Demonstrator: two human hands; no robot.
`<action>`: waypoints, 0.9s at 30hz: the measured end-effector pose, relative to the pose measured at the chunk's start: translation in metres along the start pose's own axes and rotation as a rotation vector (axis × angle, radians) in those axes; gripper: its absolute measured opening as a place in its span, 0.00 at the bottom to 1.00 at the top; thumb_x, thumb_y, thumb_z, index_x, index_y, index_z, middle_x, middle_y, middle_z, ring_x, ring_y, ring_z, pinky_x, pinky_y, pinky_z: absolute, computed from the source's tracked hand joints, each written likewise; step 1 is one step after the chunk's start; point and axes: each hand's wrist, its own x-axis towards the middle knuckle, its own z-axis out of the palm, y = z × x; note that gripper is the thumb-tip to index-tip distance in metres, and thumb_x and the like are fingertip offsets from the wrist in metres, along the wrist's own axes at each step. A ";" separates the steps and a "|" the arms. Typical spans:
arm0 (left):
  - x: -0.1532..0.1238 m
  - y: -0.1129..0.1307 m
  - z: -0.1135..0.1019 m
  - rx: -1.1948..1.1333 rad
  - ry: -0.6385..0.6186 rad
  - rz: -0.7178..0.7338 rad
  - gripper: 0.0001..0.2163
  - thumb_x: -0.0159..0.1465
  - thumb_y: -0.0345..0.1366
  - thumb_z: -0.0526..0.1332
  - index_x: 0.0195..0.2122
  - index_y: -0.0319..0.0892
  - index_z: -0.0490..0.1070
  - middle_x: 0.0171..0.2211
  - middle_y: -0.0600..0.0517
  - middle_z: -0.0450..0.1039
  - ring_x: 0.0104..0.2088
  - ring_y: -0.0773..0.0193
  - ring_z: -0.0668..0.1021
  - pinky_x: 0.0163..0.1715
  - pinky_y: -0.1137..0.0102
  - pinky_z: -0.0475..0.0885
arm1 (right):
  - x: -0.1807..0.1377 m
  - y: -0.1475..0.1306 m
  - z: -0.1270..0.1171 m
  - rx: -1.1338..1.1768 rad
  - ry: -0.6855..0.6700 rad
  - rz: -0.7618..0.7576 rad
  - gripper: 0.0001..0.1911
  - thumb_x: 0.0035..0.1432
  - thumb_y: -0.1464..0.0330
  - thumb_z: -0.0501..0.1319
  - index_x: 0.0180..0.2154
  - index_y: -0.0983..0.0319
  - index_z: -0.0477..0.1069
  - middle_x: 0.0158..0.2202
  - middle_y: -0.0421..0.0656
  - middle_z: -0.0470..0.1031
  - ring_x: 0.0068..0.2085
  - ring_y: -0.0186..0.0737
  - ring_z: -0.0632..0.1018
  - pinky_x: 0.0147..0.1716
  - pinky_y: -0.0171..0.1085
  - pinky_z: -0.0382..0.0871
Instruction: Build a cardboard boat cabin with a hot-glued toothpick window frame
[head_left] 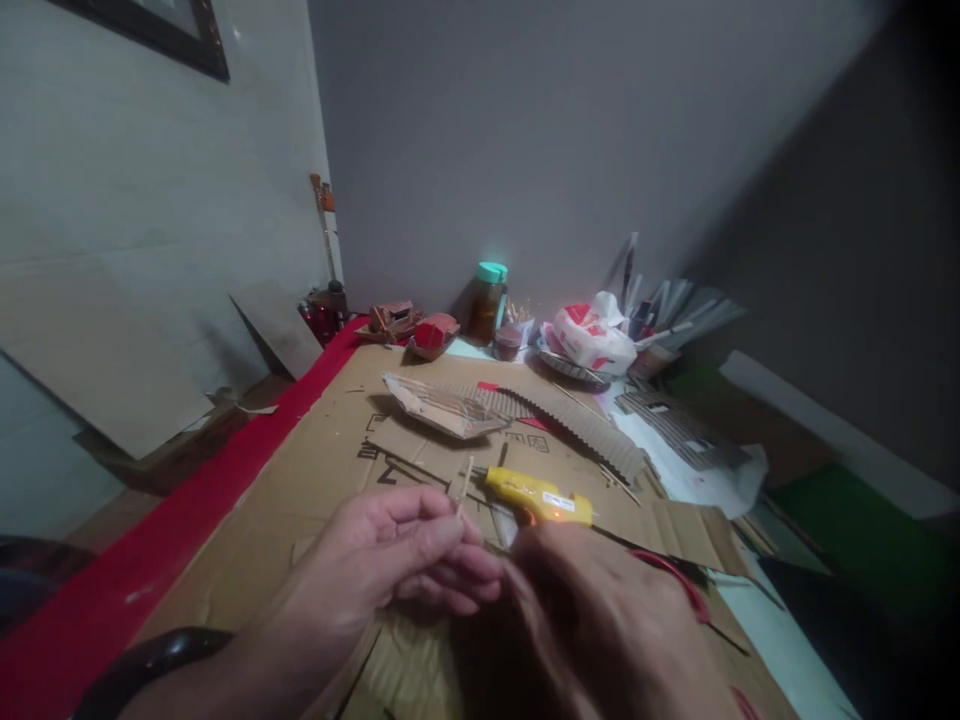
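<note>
My left hand (420, 550) pinches a thin, pale wooden strip (465, 485) between thumb and forefinger, and the strip points upward. Closed round the handle of a yellow hot glue gun (544, 497), my right hand (615, 610) hides that handle and most of its own fingers. The gun's nozzle points left and lies close to the strip; I cannot tell whether they touch. Beyond both hands, a small boat-shaped cardboard piece (450, 410) rests on a large cardboard sheet (300, 450). A ridged strip of corrugated cardboard (577, 430) stretches to its right.
Red-handled scissors (682, 580) lie beside my right hand. Along the back stand a jar with a turquoise lid (491, 300), a tissue pack (596, 335) and small red-brown models (433, 335). Ridged cardboard pieces (682, 425) lie at the right. A red table edge (225, 490) runs down the left.
</note>
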 end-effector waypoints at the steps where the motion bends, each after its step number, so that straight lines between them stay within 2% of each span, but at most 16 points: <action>1: -0.002 0.000 0.001 -0.012 0.024 0.005 0.10 0.62 0.40 0.66 0.31 0.39 0.74 0.32 0.45 0.81 0.34 0.62 0.82 0.37 0.73 0.76 | 0.003 -0.008 0.002 0.119 0.021 0.012 0.11 0.68 0.67 0.52 0.31 0.59 0.67 0.26 0.42 0.73 0.29 0.39 0.76 0.23 0.34 0.63; 4: -0.005 0.000 0.004 -0.037 0.103 0.041 0.08 0.63 0.40 0.66 0.33 0.40 0.76 0.35 0.47 0.81 0.39 0.61 0.81 0.43 0.72 0.76 | 0.013 -0.022 0.006 0.358 0.125 0.114 0.05 0.66 0.70 0.54 0.38 0.59 0.68 0.31 0.41 0.74 0.31 0.37 0.76 0.30 0.35 0.69; 7: -0.003 0.002 0.004 -0.080 0.129 0.073 0.07 0.64 0.38 0.65 0.34 0.39 0.78 0.38 0.47 0.81 0.42 0.61 0.81 0.48 0.72 0.74 | 0.016 -0.024 0.012 0.439 0.177 0.170 0.01 0.65 0.69 0.57 0.38 0.58 0.66 0.30 0.39 0.72 0.27 0.35 0.74 0.26 0.33 0.68; 9: -0.001 0.002 0.003 -0.144 0.121 0.068 0.06 0.63 0.36 0.66 0.32 0.39 0.78 0.37 0.47 0.80 0.41 0.62 0.81 0.46 0.74 0.74 | 0.015 -0.025 0.019 0.465 0.150 0.162 0.01 0.64 0.69 0.60 0.38 0.57 0.67 0.31 0.38 0.73 0.28 0.34 0.75 0.25 0.32 0.69; 12: 0.002 0.000 0.003 -0.223 0.123 0.049 0.05 0.62 0.33 0.66 0.30 0.39 0.78 0.33 0.48 0.80 0.36 0.63 0.81 0.39 0.75 0.75 | 0.013 -0.027 0.034 0.499 0.164 0.134 0.06 0.62 0.70 0.61 0.42 0.56 0.70 0.34 0.38 0.76 0.32 0.35 0.77 0.30 0.32 0.72; 17: 0.003 -0.006 0.002 -0.239 0.155 0.050 0.06 0.64 0.35 0.64 0.35 0.39 0.79 0.33 0.47 0.79 0.35 0.63 0.80 0.39 0.74 0.75 | 0.015 -0.027 0.044 0.487 0.233 0.083 0.10 0.63 0.72 0.62 0.46 0.56 0.70 0.37 0.37 0.77 0.37 0.33 0.78 0.37 0.31 0.72; 20: 0.003 -0.010 0.004 -0.252 0.173 0.045 0.06 0.64 0.37 0.66 0.36 0.41 0.79 0.37 0.47 0.79 0.40 0.62 0.80 0.43 0.73 0.74 | 0.015 -0.024 0.044 0.459 0.226 0.075 0.08 0.64 0.72 0.62 0.45 0.57 0.71 0.38 0.36 0.77 0.38 0.33 0.78 0.38 0.32 0.71; 23: 0.002 -0.012 0.009 -0.286 0.229 0.085 0.06 0.61 0.39 0.69 0.36 0.43 0.79 0.39 0.48 0.80 0.44 0.60 0.79 0.48 0.71 0.73 | 0.015 -0.022 0.045 0.445 0.230 0.073 0.03 0.64 0.72 0.61 0.40 0.59 0.73 0.35 0.38 0.76 0.36 0.34 0.78 0.37 0.34 0.70; 27: 0.003 -0.011 0.014 -0.265 0.232 0.037 0.08 0.62 0.40 0.68 0.39 0.43 0.79 0.43 0.46 0.79 0.48 0.57 0.78 0.52 0.67 0.72 | 0.015 -0.024 0.050 0.493 0.260 0.020 0.06 0.63 0.75 0.60 0.40 0.61 0.73 0.35 0.39 0.76 0.37 0.34 0.78 0.38 0.33 0.71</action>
